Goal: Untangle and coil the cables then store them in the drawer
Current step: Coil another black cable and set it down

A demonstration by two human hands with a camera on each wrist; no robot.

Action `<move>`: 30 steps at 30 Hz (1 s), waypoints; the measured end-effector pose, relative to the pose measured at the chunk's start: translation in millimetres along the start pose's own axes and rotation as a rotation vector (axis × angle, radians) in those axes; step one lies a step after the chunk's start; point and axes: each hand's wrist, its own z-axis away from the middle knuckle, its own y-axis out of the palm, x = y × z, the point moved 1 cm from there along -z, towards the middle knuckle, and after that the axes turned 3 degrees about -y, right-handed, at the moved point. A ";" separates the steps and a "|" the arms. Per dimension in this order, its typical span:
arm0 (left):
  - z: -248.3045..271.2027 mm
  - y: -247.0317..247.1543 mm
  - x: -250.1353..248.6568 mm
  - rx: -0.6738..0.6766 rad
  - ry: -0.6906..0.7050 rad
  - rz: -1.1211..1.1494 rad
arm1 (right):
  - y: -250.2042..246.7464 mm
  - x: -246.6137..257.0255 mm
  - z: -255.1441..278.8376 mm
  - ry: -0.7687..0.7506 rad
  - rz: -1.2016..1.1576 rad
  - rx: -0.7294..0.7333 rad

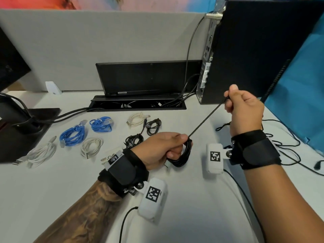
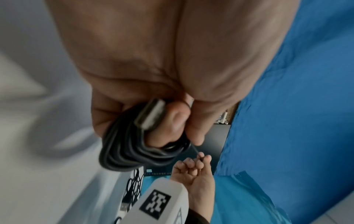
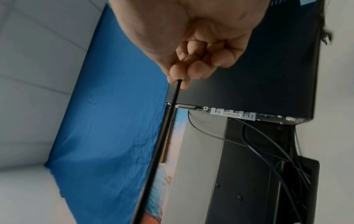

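left hand (image 1: 163, 149) at frame centre, fingers curled round a black cable coil (image 1: 181, 155), usb plug (image 2: 151, 115) tucked against the fingers in the left wrist view. right hand (image 1: 243, 109) up and right of it, thumb and curled fingers pinching the free strand (image 1: 206, 118). strand runs taut on a diagonal, lower left at the coil to upper right at the pinch; that line is what the next wrap turns on, i judge: right hand swings the tail round the coil. tail past the right hand trails loose at the right edge of the desk (image 1: 70, 181). finished coils, blue (image 1: 72, 135), white (image 1: 92, 146), black (image 1: 153, 126), lie upper left of the hands. no drawer in view.
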 end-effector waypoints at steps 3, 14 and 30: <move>3.4 -10.1 -3.3 -0.132 0.091 -0.030 | 1.7 -3.7 2.8 0.072 -0.135 0.086; 9.5 -28.4 -13.8 -0.213 0.344 0.066 | 45.1 -7.4 58.8 0.245 0.056 0.793; 16.8 -28.2 -17.4 -0.200 0.297 0.053 | 58.5 4.5 76.3 0.182 -0.014 0.692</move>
